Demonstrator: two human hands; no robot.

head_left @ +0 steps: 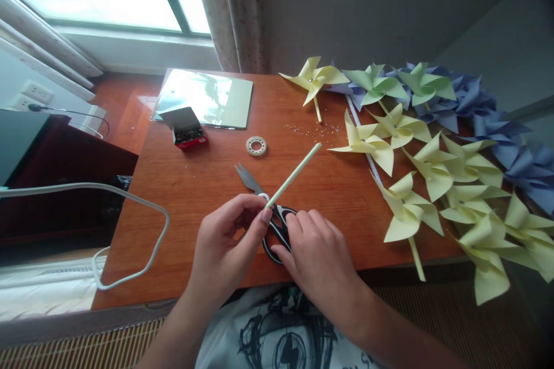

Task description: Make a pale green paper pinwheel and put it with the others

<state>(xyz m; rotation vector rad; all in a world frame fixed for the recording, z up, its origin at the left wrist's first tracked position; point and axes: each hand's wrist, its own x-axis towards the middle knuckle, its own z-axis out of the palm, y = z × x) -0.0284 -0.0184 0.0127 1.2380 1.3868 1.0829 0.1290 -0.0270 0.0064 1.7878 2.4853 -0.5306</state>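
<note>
Between the thumb and fingers of my left hand (231,242) is a thin pale-yellow rolled paper stick (296,173), pinched at its lower end and slanting up to the right. My right hand (318,253) is at the scissors (253,181), its curled fingers and thumb closed about the black-and-grey handles. The scissors' blades point up and left and pass behind the left fingertips. Beyond them lies a roll of clear tape (256,146). Several yellow paper pinwheels (405,207) on sticks rest to the right of my hands.
An open red box (189,130) of small dark pieces stands beside a shiny wrapped pack of paper (208,98). Tiny beads (318,130) are scattered near the back. Green (375,83) and blue pinwheels (470,98) crowd the right side. A white cable (167,225) loops over the left edge.
</note>
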